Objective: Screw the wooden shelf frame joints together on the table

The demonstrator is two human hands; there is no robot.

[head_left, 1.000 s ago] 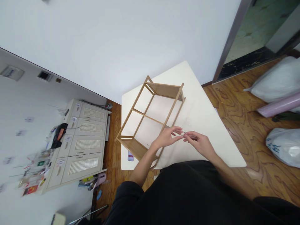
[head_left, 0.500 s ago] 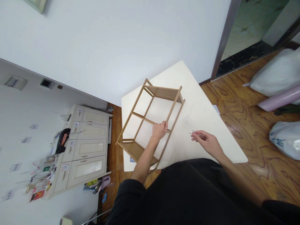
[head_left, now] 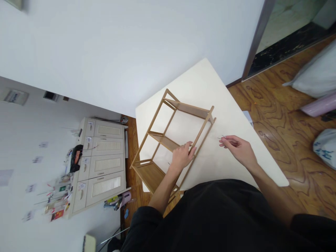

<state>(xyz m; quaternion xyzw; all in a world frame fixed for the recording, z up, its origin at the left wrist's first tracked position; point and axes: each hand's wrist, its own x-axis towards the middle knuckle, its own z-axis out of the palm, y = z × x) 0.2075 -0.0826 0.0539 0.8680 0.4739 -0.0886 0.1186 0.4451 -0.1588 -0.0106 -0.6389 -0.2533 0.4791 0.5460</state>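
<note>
A wooden shelf rack (head_left: pixel 147 171) with several boards lies tilted on the white table (head_left: pixel 210 80). My left hand (head_left: pixel 182 155) is at the near end of its middle board, by the front rail. Its thumb stands apart from the loosened fingers, and it grips nothing visible; whether it touches the rail I cannot tell. To the right of the rack, my right hand (head_left: pixel 238 148) is held above the table. Its thumb and fingertips pinch small thin metal pieces (head_left: pixel 221 137), too small to name.
Beyond the table rises a white wall (head_left: pixel 105 52). A white cabinet (head_left: pixel 105 157) with cluttered items on top stands at the left. Plastic-wrapped bundles (head_left: pixel 315 77) lie on the wooden floor (head_left: pixel 273 140) at the right, near a doorway.
My left hand has loosened from the rack's front rail, its thumb now apart. The rack has tipped or turned, showing more of the middle board's face. The camera view has shifted slightly.
</note>
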